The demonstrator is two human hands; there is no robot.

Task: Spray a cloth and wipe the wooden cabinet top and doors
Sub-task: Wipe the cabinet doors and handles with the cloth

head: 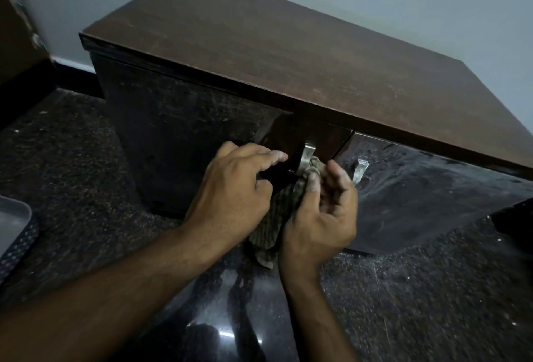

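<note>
A low dark wooden cabinet (288, 53) stands against the wall, its brown top bare. Its left door (285, 142) hangs partly ajar. My left hand (233, 188) grips the edge of that door near the metal handle (306, 157). My right hand (323, 217) holds a striped brown cloth (274, 217) bunched against that handle, with the cloth hanging down between both hands. The right door (418, 194) is closed, glossy and streaked, with its own handle (360, 173). No spray bottle is in view.
The floor (72, 174) is dark speckled stone with dust on it. A grey tray-like object (13, 217) lies at the left edge over a dotted fabric. A dark object (516, 217) juts in at the right edge. A pale wall rises behind the cabinet.
</note>
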